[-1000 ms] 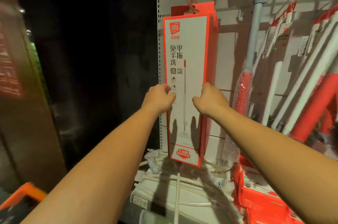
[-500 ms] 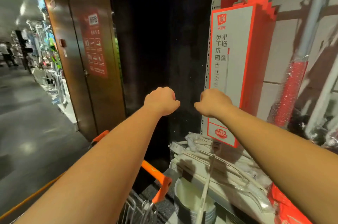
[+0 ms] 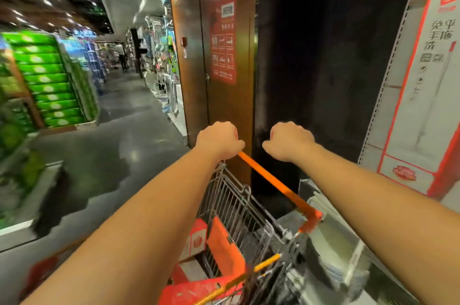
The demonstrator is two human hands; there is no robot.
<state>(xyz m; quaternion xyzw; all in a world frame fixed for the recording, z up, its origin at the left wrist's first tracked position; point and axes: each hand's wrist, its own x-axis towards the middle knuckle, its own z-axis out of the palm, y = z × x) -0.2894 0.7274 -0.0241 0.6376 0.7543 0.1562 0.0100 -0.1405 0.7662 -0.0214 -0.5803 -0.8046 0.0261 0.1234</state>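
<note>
Both my arms reach forward with the fingers curled into fists. My left hand (image 3: 219, 140) holds nothing that I can see; the far end of the cart's orange handle bar (image 3: 273, 180) disappears behind it. My right hand (image 3: 290, 141) hovers beside it, apart from the bar and empty. The wire shopping cart (image 3: 231, 202) stands below my arms with red and white boxes (image 3: 196, 237) inside. A tall white and red mop box (image 3: 423, 80) hangs on the shelf upright at the right.
A brown pillar with a red notice (image 3: 224, 41) stands straight ahead beside a dark panel. An aisle with a shiny floor (image 3: 119, 150) opens to the left, lined with green stacked goods (image 3: 49, 80) and hanging wares. White goods sit on a low shelf (image 3: 343, 242) at the right.
My view has swung left from the mop box to the aisle and cart. Both hands let go of the box, drew back as fists and now hang over the cart handle.
</note>
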